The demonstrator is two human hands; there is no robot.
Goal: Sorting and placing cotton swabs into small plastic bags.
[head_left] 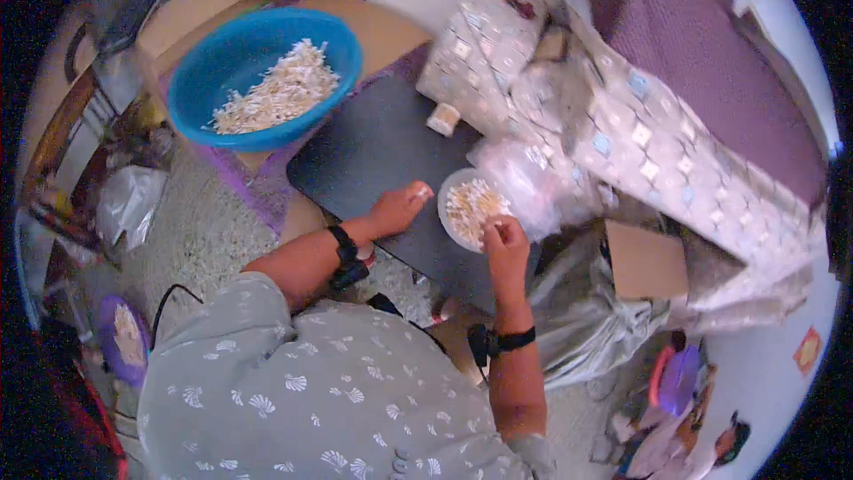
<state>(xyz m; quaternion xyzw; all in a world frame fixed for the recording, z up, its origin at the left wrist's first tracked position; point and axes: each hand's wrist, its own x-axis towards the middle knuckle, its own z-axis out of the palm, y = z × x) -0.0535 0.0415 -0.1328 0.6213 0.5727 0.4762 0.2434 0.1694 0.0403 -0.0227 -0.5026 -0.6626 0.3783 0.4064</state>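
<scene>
A white bowl (456,234) on the black tabletop (369,138) holds many short white and tan sticks that look like cotton swabs (473,202). Over the bowl's near right rim is my right hand (505,247), its fingers pinched together; what they hold is too small to make out. My left hand (397,211) is closed a little left of the bowl, with a small pale spot at the fingertips that I cannot name. Beyond the bowl lies a small round tub (443,119) with a pale side. A clear plastic bag (524,178) touches the bowl's right side.
A large blue basin (191,93) with a heap of similar sticks stands at the far left. Patterned cloth (613,124) and a cardboard box (646,260) are on the right. A purple basin (115,356) sits at lower left. Another person (675,444) is at lower right.
</scene>
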